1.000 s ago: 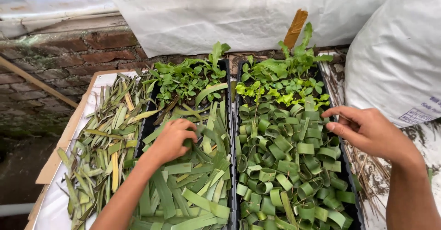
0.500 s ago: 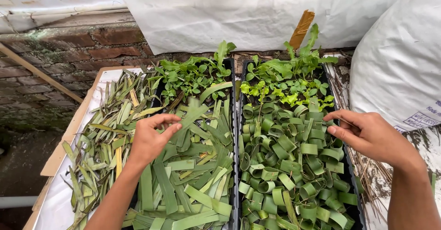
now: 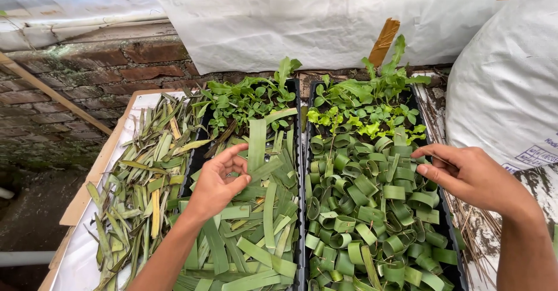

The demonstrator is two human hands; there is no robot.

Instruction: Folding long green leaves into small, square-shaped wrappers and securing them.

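in the head view, two black trays (image 3: 301,151) were seen side by side, long axes running away from the person. the left tray was heaped with flat green leaf strips (image 3: 256,233), most of them laid lengthwise, pointing away from the body. the right tray was packed with leaf strips curled into small rings (image 3: 366,209), standing close together like open cups. at the far end of both trays, young seedlings (image 3: 349,102) with soft, bright leaves were growing.

the left hand (image 3: 216,186) was held over the near-left part of the strip pile, fingers half curled and loosened, nothing clearly gripped; its fingertips were touching or just above a flat strip. the strips lay directly beneath and to the right of that hand, so this hand was the nearer one to them. the right hand (image 3: 465,175) was held over the right edge of the ring tray, thumb and forefinger pinched together on something thin; what was pinched could not be told for certain, perhaps a fine stick.

left of the trays, a heap of duller, dried leaf trimmings (image 3: 136,180) was spread on a white sheet. a large white sack (image 3: 505,87) stood at the right, and a brick wall (image 3: 75,87) lay beyond.
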